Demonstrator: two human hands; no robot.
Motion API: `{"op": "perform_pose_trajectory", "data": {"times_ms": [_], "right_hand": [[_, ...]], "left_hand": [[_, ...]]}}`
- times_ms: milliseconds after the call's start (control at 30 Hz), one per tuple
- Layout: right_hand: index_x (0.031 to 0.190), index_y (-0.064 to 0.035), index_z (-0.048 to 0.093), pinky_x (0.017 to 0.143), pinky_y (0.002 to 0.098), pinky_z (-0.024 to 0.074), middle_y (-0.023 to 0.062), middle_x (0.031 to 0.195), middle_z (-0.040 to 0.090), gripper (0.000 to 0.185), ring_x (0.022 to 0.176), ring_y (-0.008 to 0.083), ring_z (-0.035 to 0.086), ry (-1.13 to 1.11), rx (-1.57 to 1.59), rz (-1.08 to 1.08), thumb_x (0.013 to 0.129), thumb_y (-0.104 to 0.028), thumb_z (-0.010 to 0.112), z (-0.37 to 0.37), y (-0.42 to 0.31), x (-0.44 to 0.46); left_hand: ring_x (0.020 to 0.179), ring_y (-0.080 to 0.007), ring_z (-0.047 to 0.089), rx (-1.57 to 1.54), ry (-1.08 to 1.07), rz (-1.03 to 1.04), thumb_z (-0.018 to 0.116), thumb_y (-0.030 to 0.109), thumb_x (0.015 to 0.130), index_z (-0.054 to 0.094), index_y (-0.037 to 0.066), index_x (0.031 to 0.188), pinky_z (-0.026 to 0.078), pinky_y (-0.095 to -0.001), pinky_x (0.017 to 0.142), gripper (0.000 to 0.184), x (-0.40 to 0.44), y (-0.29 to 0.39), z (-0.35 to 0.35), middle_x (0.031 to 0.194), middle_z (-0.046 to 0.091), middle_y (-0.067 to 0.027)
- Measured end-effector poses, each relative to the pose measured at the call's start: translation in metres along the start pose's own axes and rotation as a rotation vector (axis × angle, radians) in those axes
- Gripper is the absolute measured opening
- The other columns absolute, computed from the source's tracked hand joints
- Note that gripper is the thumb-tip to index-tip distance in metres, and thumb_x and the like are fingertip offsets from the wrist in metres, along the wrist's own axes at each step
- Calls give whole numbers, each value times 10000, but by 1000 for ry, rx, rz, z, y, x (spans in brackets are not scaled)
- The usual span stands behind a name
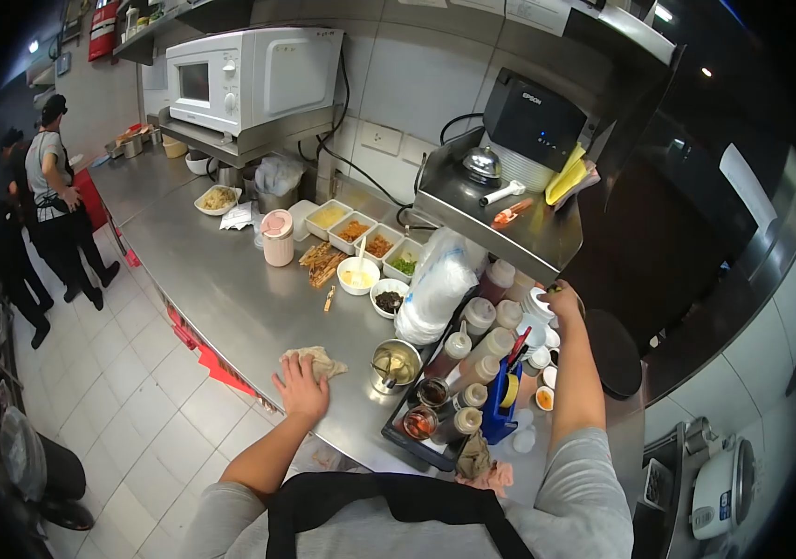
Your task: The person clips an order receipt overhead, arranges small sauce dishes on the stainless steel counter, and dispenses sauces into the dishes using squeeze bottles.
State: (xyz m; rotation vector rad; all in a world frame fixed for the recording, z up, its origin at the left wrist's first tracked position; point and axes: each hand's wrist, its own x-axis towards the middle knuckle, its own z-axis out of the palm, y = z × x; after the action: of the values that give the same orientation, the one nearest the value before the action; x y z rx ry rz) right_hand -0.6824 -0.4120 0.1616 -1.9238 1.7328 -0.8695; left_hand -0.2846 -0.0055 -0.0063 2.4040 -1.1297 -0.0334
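My left hand (302,391) lies flat with its fingers spread on a crumpled beige cloth (325,362) on the steel counter. To its right is a metal pot (395,362) with a utensil in it. My right hand (563,300) reaches to the far right, its fingers curled at the edge of a stack of white round lids (537,304); their grip is partly hidden. Nearby stand small white cups, one with orange contents (544,399), and a blue tape dispenser (504,402). A black tray (400,430) of sauce bottles lies between my hands.
White tubs of chopped food (352,229), small bowls (358,276), a pink cup (278,238) and a plastic-wrapped stack (437,284) occupy the counter. A shelf (528,240) with a printer (534,116) overhangs the right side. A microwave (253,79) sits higher. People (53,196) stand at left.
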Motion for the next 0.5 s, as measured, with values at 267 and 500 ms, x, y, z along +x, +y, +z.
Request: {"op": "perform_pose_trajectory", "data": {"times_ms": [267, 500], "right_hand": [[1113, 20, 614, 674, 308, 531, 106, 1025, 644, 491, 808, 165, 626, -79, 216, -117, 646, 8, 764, -23, 7, -19], [1119, -3, 602, 719, 285, 548, 61, 936, 602, 496, 847, 164, 625, -645, 220, -70, 650, -24, 764, -30, -60, -106]], "left_hand": [[1395, -347, 208, 28, 20, 14, 575, 292, 842, 377, 114, 1346, 170, -626, 1069, 570, 0, 0, 3, 1457, 304, -155], [1387, -337, 231, 51, 51, 49, 571, 298, 847, 365, 117, 1353, 168, -619, 1068, 575, 2, -2, 10, 1445, 326, -134]]}}
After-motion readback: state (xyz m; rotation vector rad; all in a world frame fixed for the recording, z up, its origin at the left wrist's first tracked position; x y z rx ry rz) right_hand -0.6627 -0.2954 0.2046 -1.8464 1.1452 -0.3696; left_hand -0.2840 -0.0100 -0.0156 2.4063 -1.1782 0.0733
